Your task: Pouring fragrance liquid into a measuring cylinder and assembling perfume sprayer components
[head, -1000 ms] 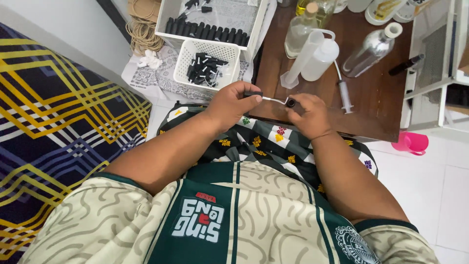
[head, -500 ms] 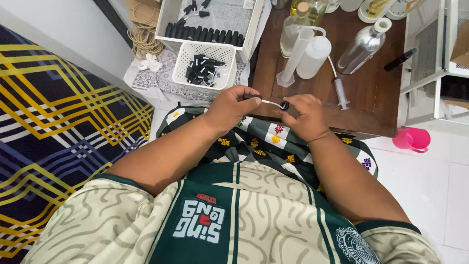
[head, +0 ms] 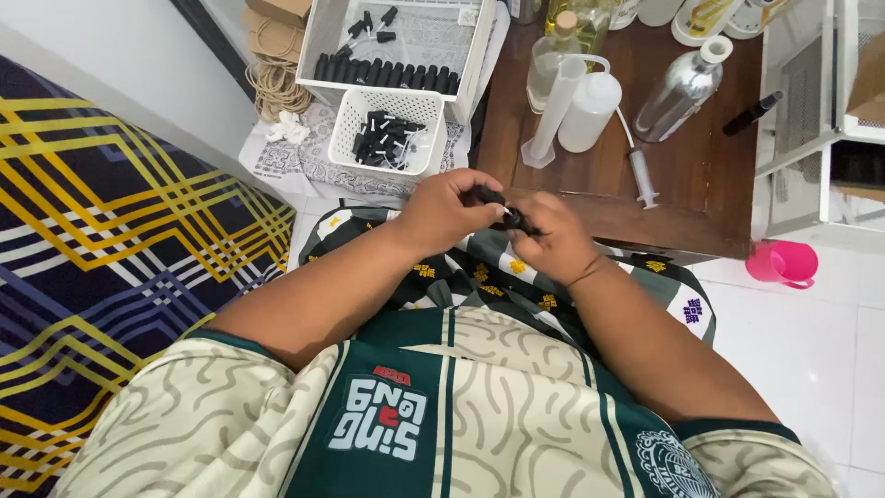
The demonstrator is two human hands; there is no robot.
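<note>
My left hand (head: 447, 210) and my right hand (head: 551, 238) meet over my lap, just in front of a low wooden table (head: 701, 175). Between their fingertips they pinch a small black bottle with a sprayer cap (head: 505, 216). Both hands close tightly around it, so most of the piece is hidden. My lap is covered by a dark checked cloth (head: 479, 277).
A small white basket (head: 355, 124) of black sprayer caps stands ahead of my left hand, behind it a white tray (head: 318, 41) with a row of black bottles. The table bears a squeeze bottle (head: 590, 109), measuring cylinder (head: 553, 115), syringe (head: 643, 175) and silver bottle (head: 682, 88). A pink cup (head: 782, 263) sits right.
The hands have come together: the thin white tube seen between them earlier is no longer visible, and the black parts now sit pressed together in both hands.
</note>
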